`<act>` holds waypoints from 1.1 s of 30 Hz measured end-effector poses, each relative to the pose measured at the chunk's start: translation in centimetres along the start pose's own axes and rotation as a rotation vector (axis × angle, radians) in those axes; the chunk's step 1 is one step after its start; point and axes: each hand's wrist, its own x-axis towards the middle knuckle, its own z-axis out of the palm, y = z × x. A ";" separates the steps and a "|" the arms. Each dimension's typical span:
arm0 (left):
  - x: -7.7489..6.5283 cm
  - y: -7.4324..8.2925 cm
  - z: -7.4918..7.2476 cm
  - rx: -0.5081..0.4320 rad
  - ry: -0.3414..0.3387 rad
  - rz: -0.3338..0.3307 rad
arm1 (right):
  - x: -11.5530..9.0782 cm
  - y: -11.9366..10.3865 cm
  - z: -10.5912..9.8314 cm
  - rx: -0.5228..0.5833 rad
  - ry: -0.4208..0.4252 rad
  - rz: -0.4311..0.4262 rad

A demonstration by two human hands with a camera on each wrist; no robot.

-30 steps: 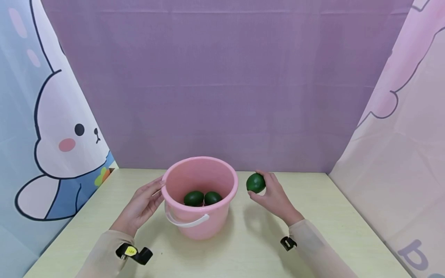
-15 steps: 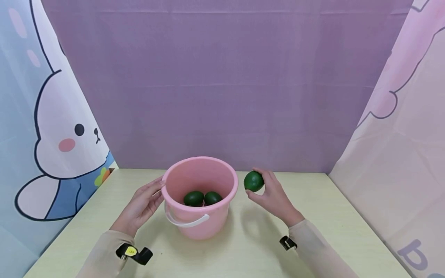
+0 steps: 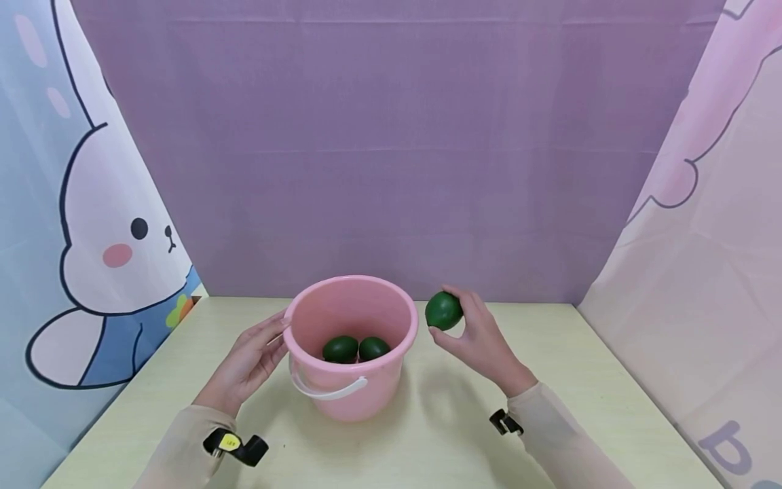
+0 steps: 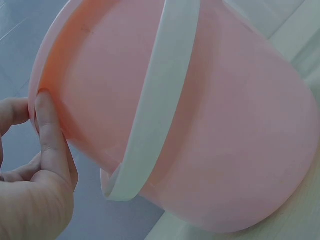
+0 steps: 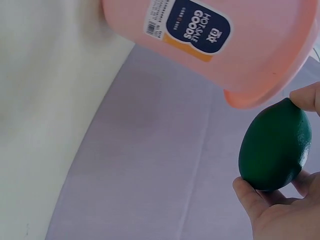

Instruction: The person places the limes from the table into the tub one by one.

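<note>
A pink bucket stands on the table, its white handle hanging down at the front. Inside lie two green limes, side by side at the bottom. My left hand pinches the bucket's rim at its left side; the left wrist view has the thumb tucked just under the lip. In my right hand is another lime, held by its ends between thumb and fingers. It is raised above the table, just right of the rim. The right wrist view shows its pointed tip and glossy skin.
The pale wooden table ends at a purple cloth backdrop. A rabbit-print cloth hangs on the left and a pink-and-cream one on the right. A printed label is stuck on the bucket's side.
My right hand has risen slightly and moved a little left toward the bucket with the lime. The left hand and the bucket have stayed in place.
</note>
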 end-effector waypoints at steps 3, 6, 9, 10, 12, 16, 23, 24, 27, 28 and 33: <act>0.0 0.0 0.0 -0.002 -0.002 0.000 | 0.2 -0.3 -0.2 -0.001 0.004 -0.011; 0.0 0.0 0.0 -0.007 -0.003 -0.001 | 0.3 -0.6 -0.4 -0.001 0.004 -0.016; 0.0 0.0 0.0 -0.009 0.000 -0.002 | 0.5 -0.8 -0.5 0.000 0.005 -0.026; 0.0 0.0 0.0 -0.010 0.000 -0.002 | 0.5 -0.9 -0.6 0.001 0.007 -0.030; 0.1 0.0 0.0 -0.007 0.002 0.000 | 0.6 -1.0 -0.6 0.000 0.011 -0.039; 0.1 0.0 -0.1 -0.011 -0.003 0.004 | 0.8 -1.3 -0.7 0.001 0.011 -0.051; 0.1 0.0 -0.1 -0.020 -0.017 0.007 | 1.2 -1.6 -0.6 0.002 0.017 -0.066; 0.1 0.0 -0.1 -0.018 -0.016 0.006 | 1.2 -1.7 -0.6 0.003 0.019 -0.069; 0.1 0.0 -0.1 -0.013 -0.007 0.001 | 1.5 -1.8 -0.5 0.007 0.019 -0.080; 0.1 0.0 -0.1 -0.011 -0.005 -0.001 | 1.5 -1.8 -0.5 0.008 0.016 -0.084; 0.1 -0.1 -0.1 -0.002 0.004 -0.003 | 1.9 -2.1 -0.2 0.016 0.000 -0.092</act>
